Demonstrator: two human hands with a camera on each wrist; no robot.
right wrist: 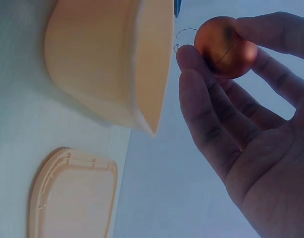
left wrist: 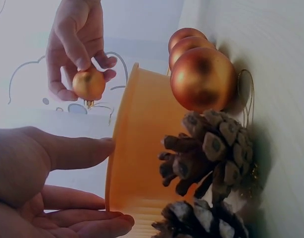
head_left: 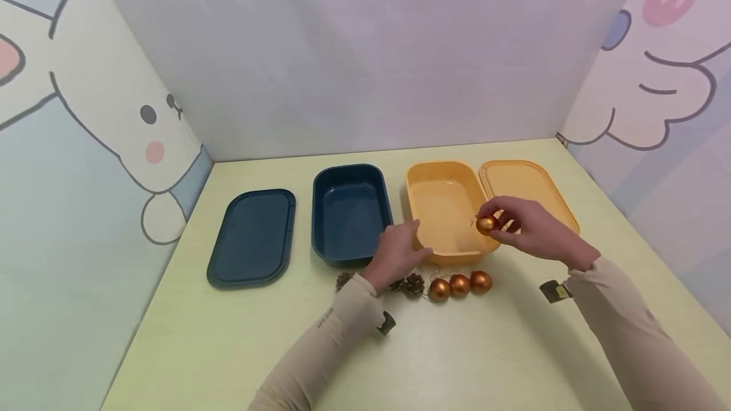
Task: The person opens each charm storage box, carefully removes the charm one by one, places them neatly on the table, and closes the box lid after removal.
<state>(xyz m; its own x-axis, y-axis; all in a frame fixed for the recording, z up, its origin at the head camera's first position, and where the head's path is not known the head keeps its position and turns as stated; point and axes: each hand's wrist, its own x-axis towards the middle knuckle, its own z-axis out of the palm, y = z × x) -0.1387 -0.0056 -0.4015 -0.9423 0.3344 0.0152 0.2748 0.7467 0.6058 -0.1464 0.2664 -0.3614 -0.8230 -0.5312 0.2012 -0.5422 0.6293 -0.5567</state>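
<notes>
Above the right side of the yellow container point(head_left: 448, 208), my right hand point(head_left: 531, 224) pinches a shiny copper-gold Christmas bauble point(right wrist: 226, 47) between thumb and fingers. A thin hanging loop point(right wrist: 185, 34) sticks out from the bauble. My left hand point(head_left: 396, 249) holds the container's near left corner, thumb on the front rim and fingers at the left side. In the left wrist view, pine cones point(left wrist: 211, 153) and larger copper baubles point(left wrist: 204, 79) lie just in front of the container. My left hand and sleeve partly hide the pine cones in the head view.
Left of the yellow container stands a dark blue container point(head_left: 351, 214), with a dark blue lid point(head_left: 252, 238) lying further left. A yellow lid point(head_left: 531, 192) lies at the right, partly behind my right hand. Printed walls point(head_left: 365, 68) enclose the table's back and sides.
</notes>
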